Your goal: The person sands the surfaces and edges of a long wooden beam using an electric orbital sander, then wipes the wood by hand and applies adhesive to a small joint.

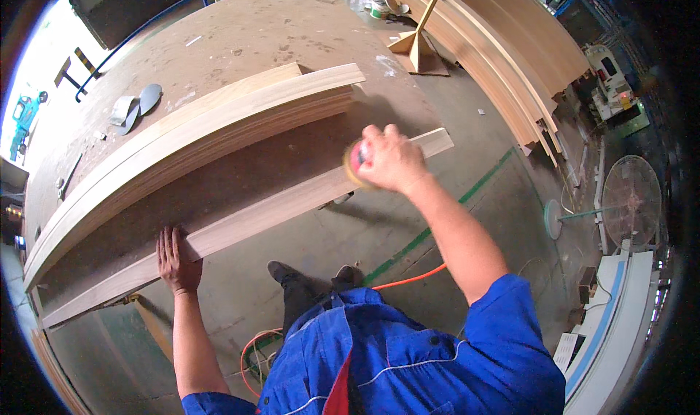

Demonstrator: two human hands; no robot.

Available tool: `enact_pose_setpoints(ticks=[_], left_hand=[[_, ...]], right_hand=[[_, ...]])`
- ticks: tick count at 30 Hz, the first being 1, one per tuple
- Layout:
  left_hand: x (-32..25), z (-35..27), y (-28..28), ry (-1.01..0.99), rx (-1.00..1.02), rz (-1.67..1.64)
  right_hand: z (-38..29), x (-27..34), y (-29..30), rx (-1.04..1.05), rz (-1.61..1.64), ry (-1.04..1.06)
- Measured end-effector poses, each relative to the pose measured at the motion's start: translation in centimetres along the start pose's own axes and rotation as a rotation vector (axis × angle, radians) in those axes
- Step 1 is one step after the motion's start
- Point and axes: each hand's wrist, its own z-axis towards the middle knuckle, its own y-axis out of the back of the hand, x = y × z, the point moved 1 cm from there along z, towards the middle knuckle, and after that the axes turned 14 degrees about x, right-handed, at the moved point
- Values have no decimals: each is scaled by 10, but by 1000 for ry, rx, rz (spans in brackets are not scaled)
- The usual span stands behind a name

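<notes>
A long, narrow wooden board (262, 215) lies along the near edge of the worktable. My left hand (179, 259) rests across its left part, fingers stretched flat over the wood and pointing to the far side. Towards the board's right end, my right hand (391, 158) grips a round hand-held sander (358, 160) with a reddish top and a yellowish rim. Motion blur softens the sander's outline, and my fingers cover part of it. Its underside is hidden. Behind the board runs a stack of similar wooden boards (219, 122), the top ones pale.
The brown worktable (262, 26) carries grey sanding discs (139, 106) at its left. An orange hose (410, 278) crosses the floor by my feet. Long wooden panels (503, 48) are stacked at the far right. A pedestal fan (631, 201) stands right, near a wooden stand (418, 43).
</notes>
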Motion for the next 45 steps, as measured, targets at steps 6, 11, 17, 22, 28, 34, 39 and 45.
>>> enact_pose_setpoints(ticks=[6, 11, 17, 22, 28, 34, 39, 45], left_hand=[[-1, -1, 5, 12, 40, -7], [5, -2, -2, 17, 63, 7], [7, -4, -1, 34, 133, -11], [1, 1, 2, 29, 152, -17], [42, -28, -28, -35, 78, 59], [6, 4, 11, -19, 175, -100], [14, -4, 22, -22, 235, -196], [54, -22, 46, -180, 250, -342]], right_hand=[[3, -98, 12, 4, 21, -183], [12, -170, 19, -36, 75, -313], [21, -170, 22, -38, 96, -313], [20, -131, 17, 18, 80, -237], [6, -47, 8, -20, 55, -107], [-15, 37, -16, -74, 79, -12], [-24, 147, -25, -44, 37, 97], [-39, 274, -48, 22, -12, 196]])
